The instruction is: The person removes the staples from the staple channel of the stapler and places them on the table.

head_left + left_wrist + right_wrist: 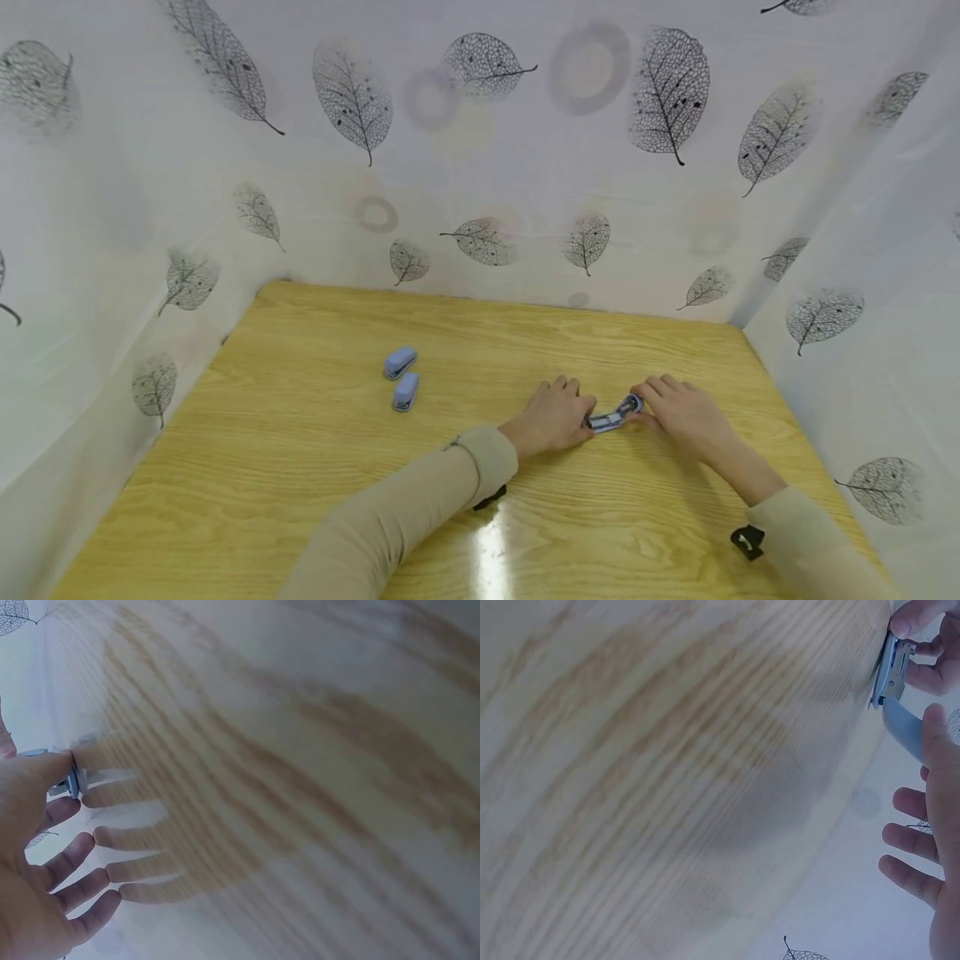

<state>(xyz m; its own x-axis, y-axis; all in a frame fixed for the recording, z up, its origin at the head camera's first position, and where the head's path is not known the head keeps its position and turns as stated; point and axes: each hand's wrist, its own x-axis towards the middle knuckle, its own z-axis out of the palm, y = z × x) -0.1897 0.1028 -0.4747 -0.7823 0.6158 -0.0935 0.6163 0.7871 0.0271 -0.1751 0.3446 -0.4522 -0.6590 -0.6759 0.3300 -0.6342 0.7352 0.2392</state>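
Observation:
Between the two hands a small light-blue stapler [609,420] is swung open, its metal inside facing up. My left hand [555,417] pinches its left end between thumb and index finger, the other fingers spread near the table. At the other end, my right hand [684,417] pinches the blue top cover [904,729] with thumb and a finger. The right wrist view shows the metal part of the stapler at the hinge and the left fingers beyond it. In the left wrist view the left hand covers most of the stapler.
Two more light-blue staplers, a farther one [401,362] and a nearer one [406,392], stand close together left of the hands. The wooden table [315,467] meets a leaf-patterned curtain [480,183] at the back and sides.

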